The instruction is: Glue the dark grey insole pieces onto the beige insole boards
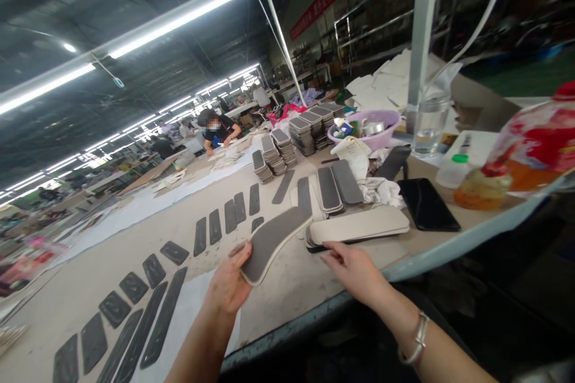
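My left hand (pixel 231 281) is closed on the near end of a long curved flat piece (pixel 274 239), dark grey on top with a pale edge. The far end of this piece lies over other pale-edged pieces on the table. My right hand (pixel 345 266) is at the near side of a stack of similar pieces (pixel 359 226), pale face up. Its fingertips touch the stack's lower edge, loosely curled with a small gap between them. Behind this stack lie more dark grey strips (pixel 329 188) with rounded ends.
Dark glossy strips (pixel 150 317) lie in rows across the table (pixel 269 305). Stacked pieces (pixel 272 155) and a purple basin (pixel 380 137) stand further back. At right are a black phone (pixel 429 203), a water cup (pixel 430 125) and a jar (pixel 483 188). A masked co-worker (pixel 220 131) works beyond.
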### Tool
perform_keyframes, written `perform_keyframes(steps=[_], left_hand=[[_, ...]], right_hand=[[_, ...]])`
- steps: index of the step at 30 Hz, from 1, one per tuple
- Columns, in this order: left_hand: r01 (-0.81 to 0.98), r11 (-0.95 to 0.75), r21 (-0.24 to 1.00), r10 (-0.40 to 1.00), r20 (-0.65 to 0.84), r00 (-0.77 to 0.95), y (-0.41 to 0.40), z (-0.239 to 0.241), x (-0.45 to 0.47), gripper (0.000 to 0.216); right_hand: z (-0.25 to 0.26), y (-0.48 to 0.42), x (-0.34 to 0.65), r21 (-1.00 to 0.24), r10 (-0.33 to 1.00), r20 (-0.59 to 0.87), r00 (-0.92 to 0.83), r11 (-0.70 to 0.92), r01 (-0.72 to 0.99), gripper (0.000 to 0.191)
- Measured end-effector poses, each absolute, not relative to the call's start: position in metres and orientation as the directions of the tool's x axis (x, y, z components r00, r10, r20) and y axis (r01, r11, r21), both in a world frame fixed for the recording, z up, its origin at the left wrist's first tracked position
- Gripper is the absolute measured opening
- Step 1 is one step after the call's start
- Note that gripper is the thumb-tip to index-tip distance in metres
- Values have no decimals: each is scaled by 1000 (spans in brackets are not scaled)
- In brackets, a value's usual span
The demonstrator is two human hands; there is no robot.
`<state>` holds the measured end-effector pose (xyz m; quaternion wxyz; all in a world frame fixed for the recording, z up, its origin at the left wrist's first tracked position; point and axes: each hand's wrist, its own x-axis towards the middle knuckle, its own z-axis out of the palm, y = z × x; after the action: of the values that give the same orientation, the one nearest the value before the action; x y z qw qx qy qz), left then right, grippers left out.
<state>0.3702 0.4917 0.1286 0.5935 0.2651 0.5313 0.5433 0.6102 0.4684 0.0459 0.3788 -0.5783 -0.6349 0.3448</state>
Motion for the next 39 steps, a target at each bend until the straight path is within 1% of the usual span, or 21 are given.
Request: perform_keyframes(steps=[3, 6, 8, 9, 10, 11, 13, 15, 16, 18, 19, 21, 23, 25, 30, 34, 36, 39], left_hand=[[-423, 187, 887, 936, -292, -198, 543, 140, 414, 7], [-439, 122, 890, 958, -221, -182, 596, 136, 469, 8], [-410, 132, 903, 970, -203, -135, 627, 126, 502, 8], [-356, 158, 921, 975, -203, -92, 639, 119, 516, 12], [-246, 188, 951, 978, -204, -42, 648, 112, 527, 19], [-99, 206, 974, 978, -206, 6, 654, 104, 535, 27], [196, 188, 962, 977, -203, 63, 658, 90, 542, 42], [459, 55, 887, 985, -123, 119, 650, 79, 538, 53], [563, -40, 826, 978, -84, 192, 643, 76, 533, 58], [701, -286, 653, 897, -75, 435, 627, 70, 520, 67], [720, -414, 558, 827, -100, 553, 619, 68, 513, 71], [689, -596, 412, 704, -145, 695, 605, 65, 502, 76], [667, -689, 284, 660, -134, 739, 596, 62, 496, 74], [664, -716, 213, 657, -115, 745, 591, 60, 493, 68], [646, -746, 164, 650, -34, 759, 586, 58, 493, 57], [652, -733, 193, 672, 54, 739, 575, 67, 486, 54], [647, -731, 218, 677, 110, 728, 565, 75, 472, 53], [639, -730, 243, 678, 140, 721, 541, 84, 434, 55]], right_hand=[[51, 459, 599, -820, 969, 136, -204, 226, 527, 33], [52, 453, 594, -763, 938, 139, -319, 307, 569, 30], [50, 452, 594, -734, 924, 112, -366, 326, 597, 28], [49, 451, 596, -719, 919, 94, -382, 328, 612, 27], [48, 451, 597, -704, 916, 75, -395, 329, 629, 26], [47, 450, 599, -689, 912, 55, -407, 330, 646, 24], [47, 450, 602, -661, 901, 17, -433, 335, 671, 21], [49, 449, 604, -650, 889, -17, -457, 338, 681, 20], [51, 448, 605, -649, 884, -30, -467, 338, 682, 21], [53, 448, 605, -649, 875, -54, -481, 335, 683, 23], [53, 448, 605, -647, 870, -61, -489, 338, 683, 24], [53, 447, 603, -635, 854, -79, -514, 354, 687, 25], [52, 447, 601, -624, 840, -93, -535, 369, 689, 24], [50, 447, 599, -616, 832, -105, -545, 376, 692, 23], [44, 450, 597, -623, 853, -104, -511, 345, 702, 20], [39, 451, 595, -618, 849, -89, -521, 363, 697, 22], [41, 450, 594, -663, 848, -69, -525, 354, 660, 25], [48, 449, 596, -787, 815, -58, -577, 318, 529, 29]])
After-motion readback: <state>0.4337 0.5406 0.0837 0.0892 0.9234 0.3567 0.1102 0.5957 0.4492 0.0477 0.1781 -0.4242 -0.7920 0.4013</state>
